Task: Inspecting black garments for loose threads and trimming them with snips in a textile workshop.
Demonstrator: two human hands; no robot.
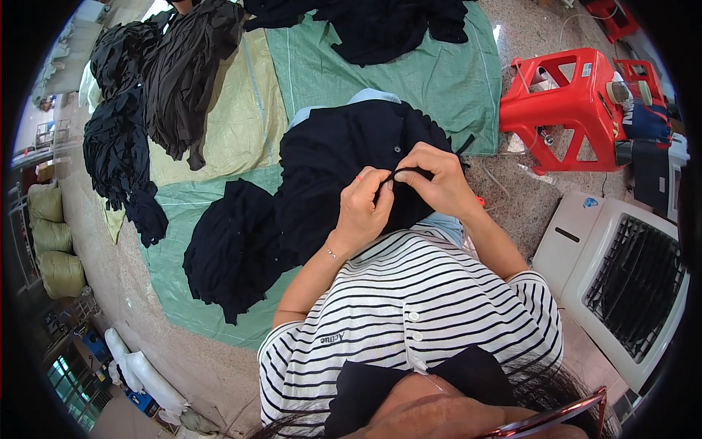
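Green tarp (439, 80) under dark garment piles (234, 249), red stool (567, 102) beside.

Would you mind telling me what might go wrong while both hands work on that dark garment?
The left hand and right hand pinch one small spot on the dark garment, so a fingertip could get nipped. The dark cloth may slide off the lap onto the pile on the green sheet and get mixed up.

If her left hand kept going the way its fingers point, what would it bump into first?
Most likely the right hand: the left hand points up and to the right, and both already pinch the same fold of the dark garment on her lap, fingertips almost touching.
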